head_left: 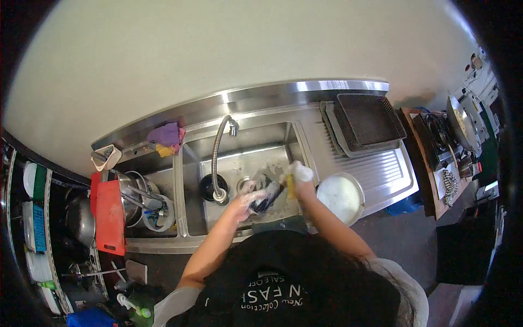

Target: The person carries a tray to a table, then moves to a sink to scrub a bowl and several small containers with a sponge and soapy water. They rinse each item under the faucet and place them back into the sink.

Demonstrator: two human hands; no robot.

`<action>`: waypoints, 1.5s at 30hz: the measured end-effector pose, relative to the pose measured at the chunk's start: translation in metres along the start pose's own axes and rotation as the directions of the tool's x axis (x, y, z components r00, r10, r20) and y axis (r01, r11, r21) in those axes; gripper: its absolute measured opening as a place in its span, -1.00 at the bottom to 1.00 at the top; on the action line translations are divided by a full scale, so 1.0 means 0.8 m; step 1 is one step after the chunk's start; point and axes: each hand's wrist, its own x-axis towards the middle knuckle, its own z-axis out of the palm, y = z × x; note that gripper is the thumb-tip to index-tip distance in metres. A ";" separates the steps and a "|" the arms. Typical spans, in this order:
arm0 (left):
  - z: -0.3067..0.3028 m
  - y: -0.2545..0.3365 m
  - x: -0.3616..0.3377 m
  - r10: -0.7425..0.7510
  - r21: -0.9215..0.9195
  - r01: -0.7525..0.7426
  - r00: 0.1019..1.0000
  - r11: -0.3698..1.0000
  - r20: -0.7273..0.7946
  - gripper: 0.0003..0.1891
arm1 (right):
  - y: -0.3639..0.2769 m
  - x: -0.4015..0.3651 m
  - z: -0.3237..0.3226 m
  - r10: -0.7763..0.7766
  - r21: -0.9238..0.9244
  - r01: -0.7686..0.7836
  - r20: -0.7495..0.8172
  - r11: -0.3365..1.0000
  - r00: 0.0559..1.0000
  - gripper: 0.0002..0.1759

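Note:
Over the right-hand sink basin (195, 163), my left hand (243, 203) is wet with suds and closed on a dark, foam-covered item (265, 203). The exact kind of this item cannot be made out. Thick foam covers my right hand (303, 182), whose fingers are closed around a yellow sponge (291, 187) just to the right of the dark item. Behind my left hand, a flexible metal faucet (214, 158) curves down over a black round bowl (207, 188) in the basin.
A round pot of whitish, sudsy liquid (340, 197) stands right of the basin. Dark mesh trays (370, 122) are stacked on the drainboard (389, 177). Pots and utensils crowd the left basin, beside a red cutting board (110, 217). Purple cloths (164, 134) lie behind.

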 end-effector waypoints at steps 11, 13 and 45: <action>-0.030 -0.004 0.020 -0.032 -0.376 -0.007 0.995 0.926 -0.095 -0.54 | 0.083 -0.113 -0.168 0.433 -0.799 -0.243 0.024 0.551 0.901 -0.48; -0.044 -0.014 0.030 0.001 -0.429 -0.032 0.998 0.903 -0.071 -0.63 | 0.078 -0.118 -0.167 0.497 -0.777 -0.208 0.152 0.595 0.854 -0.49; -0.003 0.013 0.076 0.190 -0.320 -0.287 0.935 0.903 -0.300 -0.57 | -0.080 0.003 0.084 -0.283 -0.178 0.403 0.468 0.898 0.837 -0.56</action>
